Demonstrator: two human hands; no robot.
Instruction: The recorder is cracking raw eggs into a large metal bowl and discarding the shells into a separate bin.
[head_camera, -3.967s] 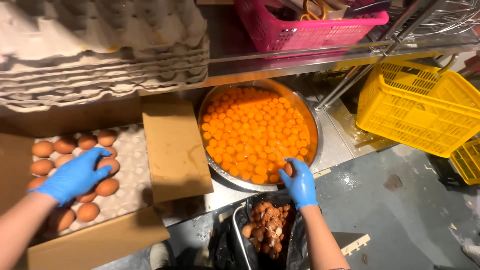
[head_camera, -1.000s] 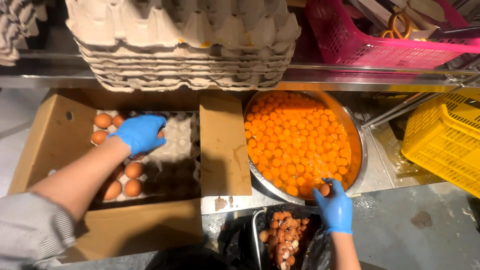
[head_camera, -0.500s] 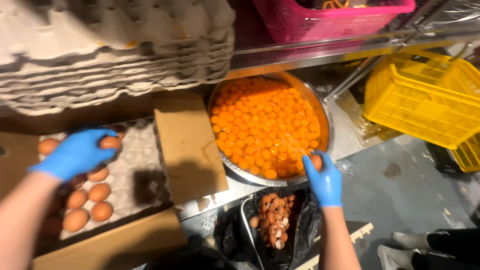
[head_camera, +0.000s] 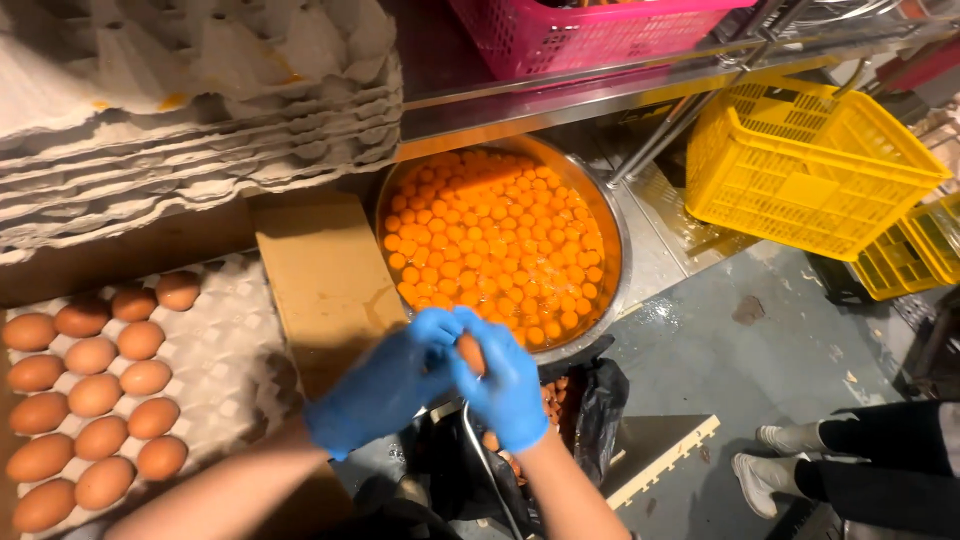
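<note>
Brown egg (head_camera: 470, 352) sits between the two blue-gloved hands, just at the near rim of the big metal bowl (head_camera: 612, 232). Fingers of the left hand (head_camera: 385, 388) are bent around the egg from the left side, and the fingers of the right hand (head_camera: 505, 388) close on it from the right, so both hands grip the same egg and their fingertips touch each other above it. Only a small part of the shell shows between the gloves.

Just beyond the fingers, the bowl is full of orange egg yolks (head_camera: 495, 240) lying in liquid. Below the hands stands a bin with a black bag (head_camera: 598, 405), and some broken brown shells (head_camera: 553, 398) show inside it, partly hidden by the right hand.

To the left of the fingers lies a flap of a cardboard box (head_camera: 325, 275), and further left a grey egg tray (head_camera: 225, 370) holds whole brown eggs (head_camera: 95, 395) in rows. Above that tray, well apart from the hands, empty egg trays (head_camera: 190, 120) are stacked.

Far to the right of the fingers are yellow plastic baskets (head_camera: 805, 170), and a pink basket (head_camera: 590, 35) stands on the metal shelf (head_camera: 640, 80) above the bowl. At the lower right, on the floor (head_camera: 740, 360), the legs and light shoes of another person (head_camera: 860, 470) are seen.
</note>
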